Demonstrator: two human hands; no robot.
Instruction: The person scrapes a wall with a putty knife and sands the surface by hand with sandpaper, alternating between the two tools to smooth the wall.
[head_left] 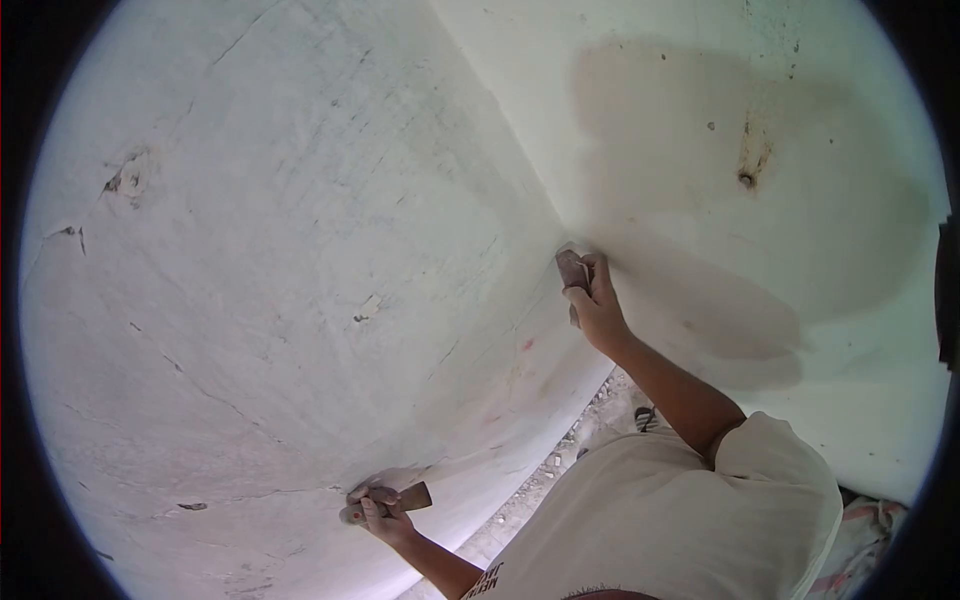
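Note:
My right hand [603, 312] is closed around a brown, flat-sided block [571, 270] that looks like a sanding block. Its top end lies right at the inside corner where the left wall [300, 250] meets the right wall [530, 110]. Lower down on the left, my left hand [388, 520] grips a putty knife [415, 497] close to the left wall. The putty knife's broad, dull blade points right, and a greyish rounded end with a red dot shows at the left of the fist. My fingers partly hide its handle.
Cracks and chipped spots, one chip [130, 178] at upper left, mark the left wall. A big damp-looking patch [840, 200] and a rusty hole [746, 180] show on the right wall. Rubble litters the floor [545, 470]. Striped cloth [865, 540] lies at lower right.

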